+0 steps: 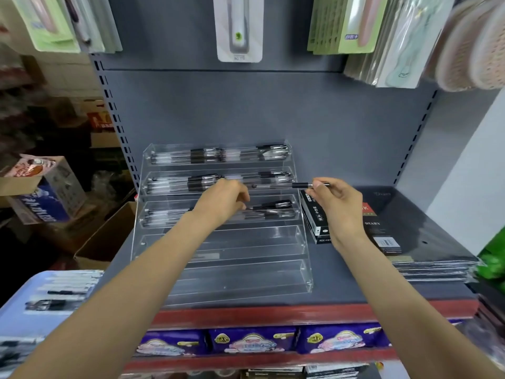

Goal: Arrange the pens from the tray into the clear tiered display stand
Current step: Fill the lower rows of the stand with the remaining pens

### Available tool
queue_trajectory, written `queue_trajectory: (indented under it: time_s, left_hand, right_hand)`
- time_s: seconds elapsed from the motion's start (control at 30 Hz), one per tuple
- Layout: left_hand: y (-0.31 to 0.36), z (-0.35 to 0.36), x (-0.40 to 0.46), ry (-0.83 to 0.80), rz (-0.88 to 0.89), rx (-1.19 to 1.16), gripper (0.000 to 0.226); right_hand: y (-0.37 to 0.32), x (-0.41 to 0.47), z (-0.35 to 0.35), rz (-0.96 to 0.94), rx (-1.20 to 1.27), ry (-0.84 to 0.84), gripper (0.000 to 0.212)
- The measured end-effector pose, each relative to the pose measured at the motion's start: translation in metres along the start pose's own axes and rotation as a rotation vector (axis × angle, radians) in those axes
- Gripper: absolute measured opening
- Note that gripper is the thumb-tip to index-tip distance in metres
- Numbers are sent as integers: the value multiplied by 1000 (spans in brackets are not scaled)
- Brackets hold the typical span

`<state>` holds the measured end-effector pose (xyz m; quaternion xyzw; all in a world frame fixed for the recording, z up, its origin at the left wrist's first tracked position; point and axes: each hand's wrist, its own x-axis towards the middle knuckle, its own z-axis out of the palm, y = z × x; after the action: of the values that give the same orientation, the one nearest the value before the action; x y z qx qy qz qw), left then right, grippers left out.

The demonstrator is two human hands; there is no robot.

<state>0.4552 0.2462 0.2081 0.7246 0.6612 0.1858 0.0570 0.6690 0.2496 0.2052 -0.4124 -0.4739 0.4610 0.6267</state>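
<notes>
A clear tiered display stand (306, 258) sits on the grey shelf. Its top three tiers hold black-and-clear pens (218, 155); the lower tiers show none. My right hand (337, 203) pinches one pen (284, 185) by its right end and holds it level over the second tier. My left hand (222, 202) hovers over the third tier with fingers curled, its fingertips at the pens lying there; whether it grips one I cannot tell. A pale blue tray (16, 302) with several pens lies at the lower left.
A black pen box (314, 214) leans beside the stand's right wall. Stacked diary notebooks (426, 258) fill the shelf's right side. Packaged goods hang above. Cardboard boxes (109, 236) stand at the left, purple packets on the shelf below.
</notes>
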Motion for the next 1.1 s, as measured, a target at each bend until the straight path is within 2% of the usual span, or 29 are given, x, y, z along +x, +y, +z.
queue_trajectory:
  time_s: [0.27, 0.57, 0.63, 0.73, 0.83, 0.93, 1.03, 1.1]
  left_hand:
    - [11, 8, 1, 5, 2, -21, 9]
    - [10, 7, 0, -2, -8, -82, 11]
    - [7, 6, -4, 55, -19, -147, 9]
    - [2, 4, -15, 239, 2, -259, 9]
    - [4, 3, -23, 248, 129, -254, 25]
    - [7, 1, -26, 206, 149, -242, 22]
    - [3, 1, -25, 218, 99, -226, 18]
    - [-2, 3, -24, 204, 64, -207, 18]
  right_hand:
    - [-1, -3, -3, 6, 10, -2, 7]
    - [-4, -7, -9, 15, -5, 6, 6]
    - [-2, -7, -9, 20, -13, 3, 7]
    - [1, -6, -9, 36, -18, -23, 12]
    - [3, -6, -2, 53, -44, -97, 11]
    - [7, -6, 8, 20, -136, -152, 12]
    - [9, -4, 9, -90, -431, -136, 17]
    - [12, 0, 5, -100, -588, -138, 31]
